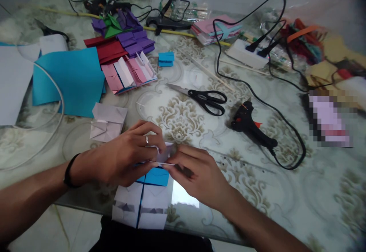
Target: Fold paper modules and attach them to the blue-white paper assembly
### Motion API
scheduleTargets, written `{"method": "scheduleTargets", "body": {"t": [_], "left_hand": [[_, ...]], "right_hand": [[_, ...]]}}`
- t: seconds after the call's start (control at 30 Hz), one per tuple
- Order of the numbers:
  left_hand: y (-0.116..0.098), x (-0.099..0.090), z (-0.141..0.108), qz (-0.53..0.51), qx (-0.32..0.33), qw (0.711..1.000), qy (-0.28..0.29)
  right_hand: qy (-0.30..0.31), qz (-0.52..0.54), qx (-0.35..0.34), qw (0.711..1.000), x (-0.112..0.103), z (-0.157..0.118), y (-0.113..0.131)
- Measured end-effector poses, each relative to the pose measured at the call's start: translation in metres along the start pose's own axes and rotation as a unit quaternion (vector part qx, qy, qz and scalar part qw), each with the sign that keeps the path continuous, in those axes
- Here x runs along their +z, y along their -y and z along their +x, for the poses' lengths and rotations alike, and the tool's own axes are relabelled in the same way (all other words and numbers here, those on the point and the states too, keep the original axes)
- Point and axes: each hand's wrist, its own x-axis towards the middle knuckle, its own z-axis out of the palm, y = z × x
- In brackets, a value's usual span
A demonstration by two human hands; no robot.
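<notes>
I have the folded white-and-blue paper point(156, 177) at the near edge of the floral glass tabletop point(246, 179), right in front of me, with its far end raised between my two hands. My left hand point(130, 154) is curled nearly closed, thumb and fingers pinching the raised white flap; my right hand point(194, 170) grips the same flap from its other side, fingertips drawn together. A clean crease here calls for matching the edges first, pressing lightly, then running a thumbnail along the fold while the lower panels lie flat. At the back, a clear plastic packet point(198, 11) holds thin items, perhaps sticks, though glare blurs them. The white power strip point(246, 55) has two black plugs point(261, 47) seated in it.
</notes>
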Motion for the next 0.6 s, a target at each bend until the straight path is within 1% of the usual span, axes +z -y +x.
{"method": "scheduleTargets", "body": {"t": [0.07,0.23,0.37,0.5,0.6], "left_hand": [[0.001,0.000,0.000,0.003,-0.003,1.000,-0.004],[0.002,-0.001,-0.001,0.002,-0.001,1.000,0.008],[0.001,-0.005,-0.001,0.012,-0.007,1.000,0.006],[-0.002,-0.011,0.000,-0.005,-0.043,0.999,0.006],[-0.003,-0.013,0.002,-0.009,-0.060,0.998,-0.003]], "right_hand": [[0.004,0.006,0.012,1.000,-0.001,0.000,0.000],[-0.001,0.018,-0.007,1.000,-0.002,0.000,-0.001],[0.002,0.027,-0.006,1.000,-0.003,-0.001,-0.002],[-0.003,0.048,-0.021,0.999,-0.006,-0.001,-0.003],[0.012,0.052,-0.027,0.998,-0.008,-0.001,-0.002]]}}
